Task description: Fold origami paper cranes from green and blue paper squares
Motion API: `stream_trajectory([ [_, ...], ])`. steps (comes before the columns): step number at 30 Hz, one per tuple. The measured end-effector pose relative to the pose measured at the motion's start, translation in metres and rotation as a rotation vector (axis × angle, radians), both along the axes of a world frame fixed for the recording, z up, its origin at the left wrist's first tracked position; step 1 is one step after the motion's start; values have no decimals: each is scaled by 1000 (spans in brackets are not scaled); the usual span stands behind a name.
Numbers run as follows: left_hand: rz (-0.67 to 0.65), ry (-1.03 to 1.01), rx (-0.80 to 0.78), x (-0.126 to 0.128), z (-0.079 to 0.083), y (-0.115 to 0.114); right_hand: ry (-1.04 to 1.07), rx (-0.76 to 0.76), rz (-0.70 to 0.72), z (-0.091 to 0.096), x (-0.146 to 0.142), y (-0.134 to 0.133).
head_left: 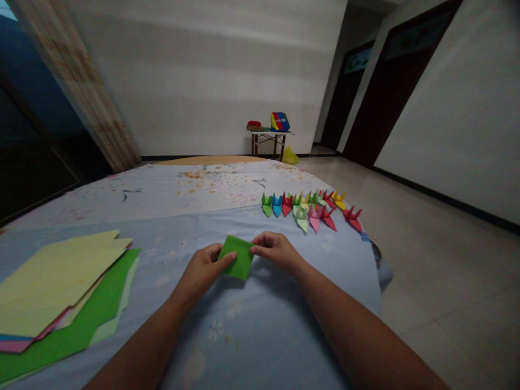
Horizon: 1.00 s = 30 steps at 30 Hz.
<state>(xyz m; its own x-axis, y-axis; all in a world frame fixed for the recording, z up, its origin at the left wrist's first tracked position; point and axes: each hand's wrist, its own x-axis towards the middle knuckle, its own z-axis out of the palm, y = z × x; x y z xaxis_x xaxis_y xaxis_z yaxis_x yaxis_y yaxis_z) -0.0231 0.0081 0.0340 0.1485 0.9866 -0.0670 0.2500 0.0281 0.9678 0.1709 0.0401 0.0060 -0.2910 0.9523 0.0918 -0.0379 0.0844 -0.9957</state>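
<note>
A folded square of green paper [239,259] is held between both hands, just above the blue flowered cloth. My left hand [208,264] grips its left side, with the thumb lying on top and the fingers underneath, mostly hidden. At the upper right corner, my right hand [276,249] pinches the paper between thumb and fingertips. Beyond and to the right stand several folded paper cranes [301,218] in green, blue, red, pink and yellow, set in loose rows.
At the left lies a stack of coloured paper sheets [60,271], pale yellow on top. The tablecloth [227,341] covers a round table whose edge curves off to the right. A small side table [271,132] with a colourful bag [279,122] stands by the far wall.
</note>
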Motion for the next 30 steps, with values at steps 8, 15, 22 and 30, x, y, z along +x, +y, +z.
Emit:
stream_trajectory([
  [8,4,-85,-83,2,-1,-1,31,-37,40,5,1,-3],
  [15,31,-69,-88,3,2,-1,-15,-37,36,8,1,-4],
  [22,21,-68,-105,4,5,-4,-39,-7,43,8,2,-4],
  [30,89,-183,-56,2,5,-2,-11,-29,67,5,3,-4],
])
